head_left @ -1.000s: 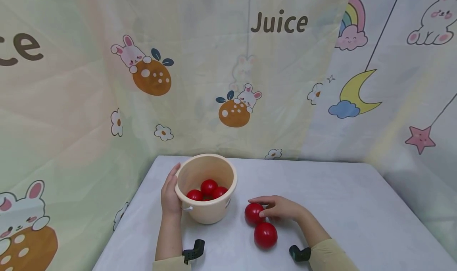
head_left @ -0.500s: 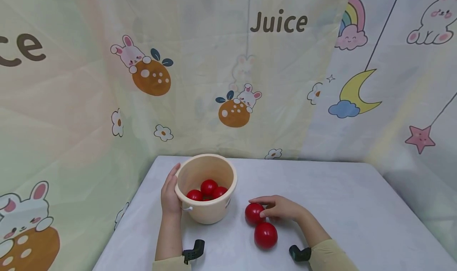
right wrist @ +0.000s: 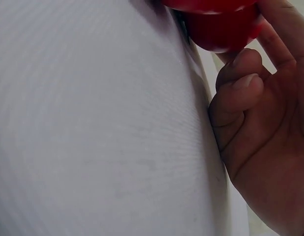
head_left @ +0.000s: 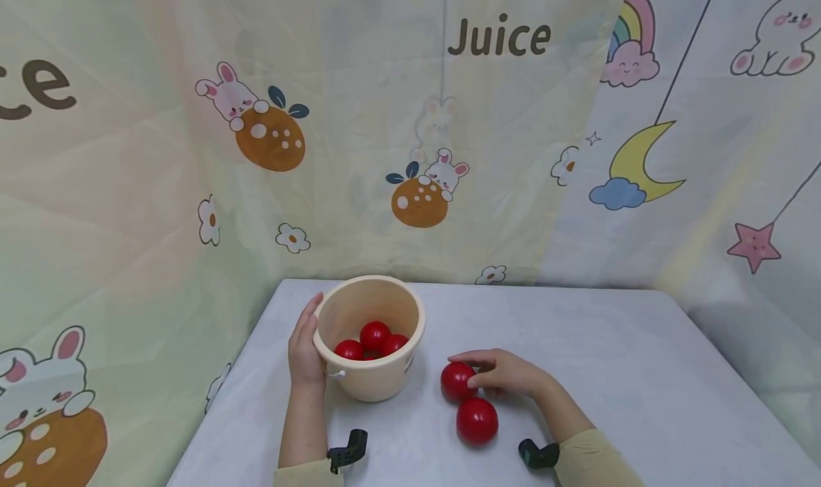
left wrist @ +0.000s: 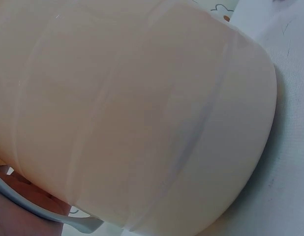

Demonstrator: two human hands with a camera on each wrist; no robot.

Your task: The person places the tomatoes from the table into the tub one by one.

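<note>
A cream bucket [head_left: 368, 383] stands on the table, its mouth facing me, with several glossy red balls inside, one of them a red ball [head_left: 375, 336] on top. My left hand [head_left: 306, 355] holds the bucket's left side. In the left wrist view the bucket wall [left wrist: 142, 108] fills most of the picture and its grey handle [left wrist: 39, 209] crosses in front of the hand. My right hand [head_left: 507, 373] has thumb and fingertips around the farther loose red ball [head_left: 457, 382]. A nearer red ball [head_left: 477, 422] lies right beside it. In the right wrist view some fingers curl toward the palm [right wrist: 270, 123].
A white cloth covers the table [head_left: 596, 359], whose far edge meets a printed curtain [head_left: 346, 187]. Dark wrist mounts [head_left: 348, 451] stick out inward from both forearms, the right mount [head_left: 539, 455] close to the nearer loose ball.
Both hands, the bucket and the red balls stay in practically the same places. The head view has shifted very slightly.
</note>
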